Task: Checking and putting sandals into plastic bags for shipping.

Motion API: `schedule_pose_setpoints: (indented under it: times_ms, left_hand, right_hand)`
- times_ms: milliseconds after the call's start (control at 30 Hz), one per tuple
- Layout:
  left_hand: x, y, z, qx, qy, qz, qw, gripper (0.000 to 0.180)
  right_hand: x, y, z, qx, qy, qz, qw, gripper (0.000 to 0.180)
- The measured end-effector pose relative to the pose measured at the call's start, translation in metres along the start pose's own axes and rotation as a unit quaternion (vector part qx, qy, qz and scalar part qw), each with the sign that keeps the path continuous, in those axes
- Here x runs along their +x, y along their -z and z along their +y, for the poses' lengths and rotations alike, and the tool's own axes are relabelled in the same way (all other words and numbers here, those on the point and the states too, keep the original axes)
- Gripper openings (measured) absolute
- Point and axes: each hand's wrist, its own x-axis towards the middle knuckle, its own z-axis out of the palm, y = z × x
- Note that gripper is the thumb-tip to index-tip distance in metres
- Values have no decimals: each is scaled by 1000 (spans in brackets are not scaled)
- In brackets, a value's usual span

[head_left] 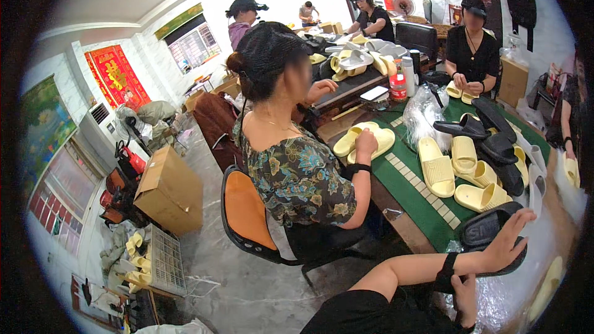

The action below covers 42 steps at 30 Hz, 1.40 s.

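My left hand (506, 244) reaches over the table at the lower right, fingers stretched out and holding nothing. Round its wrist sits a black wristband (445, 272). Just below, my right hand (464, 297) is closed at the lower edge of that band, its thumb pointing up; the fingertips are partly hidden. Under and behind my left hand lies a pair of black slide sandals (479, 230), partly covered by it. Pale yellow slides (436, 167) and more black slides (500, 148) lie farther off on the green mat (402, 188).
Clear plastic wrap (495, 309) lies by my hands. A co-worker in a floral top (297, 176) sits at my left, one hand on yellow slides (383, 140). Another co-worker (473, 52) handles slides across the table. Bottles (408, 69) stand farther back; a cardboard box (168, 192) sits on the floor.
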Motion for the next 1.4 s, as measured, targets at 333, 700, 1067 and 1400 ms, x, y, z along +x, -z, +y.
schedule_pose_setpoints:
  times_ms: [333,700,1067,1400]
  left_hand:
    - [-11,0,-15,119,-252,-95,956,46]
    - [-62,8,-64,-98,185,-218,953,27]
    - [-125,-32,-21,-268,390,-453,756,92]
    - [-142,-40,-24,-293,365,-391,793,66]
  right_hand:
    - [7,12,26,-25,5,-11,1000,42]
    - [9,91,-46,-3,137,221,966,30]
    - [47,75,-37,-34,265,263,927,24]
    - [53,60,-51,-545,433,196,691,37]
